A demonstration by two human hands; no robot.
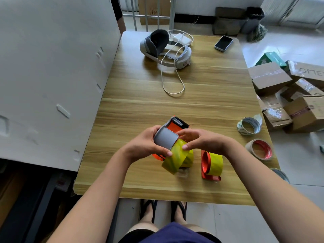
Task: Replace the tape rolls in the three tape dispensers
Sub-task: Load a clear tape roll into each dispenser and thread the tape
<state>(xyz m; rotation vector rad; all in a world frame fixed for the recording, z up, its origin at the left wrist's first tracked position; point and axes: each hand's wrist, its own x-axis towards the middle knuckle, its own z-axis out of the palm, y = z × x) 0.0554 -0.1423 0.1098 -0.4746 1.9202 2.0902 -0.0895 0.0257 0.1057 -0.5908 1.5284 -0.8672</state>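
My left hand (145,145) grips an orange tape dispenser (177,125) with a grey hub (165,138), held above the near part of the wooden table (157,106). My right hand (198,140) pinches a yellow tape roll (173,159) right beside the hub, thumb on the roll's outer face. Behind that roll a second yellow roll (189,157) sits on a dispenser that is mostly hidden. To the right stands a red dispenser (206,165) loaded with a yellow roll (216,163). Two nearly used rolls lie at the table's right edge: a clear one (249,128) and a red-lined one (260,149).
A VR headset (164,46) with a white cable (173,85) and a charger lies at the far end, a phone (223,43) at the far right corner. Cardboard boxes (287,95) are stacked on the floor to the right. A white panel (52,76) borders the left side.
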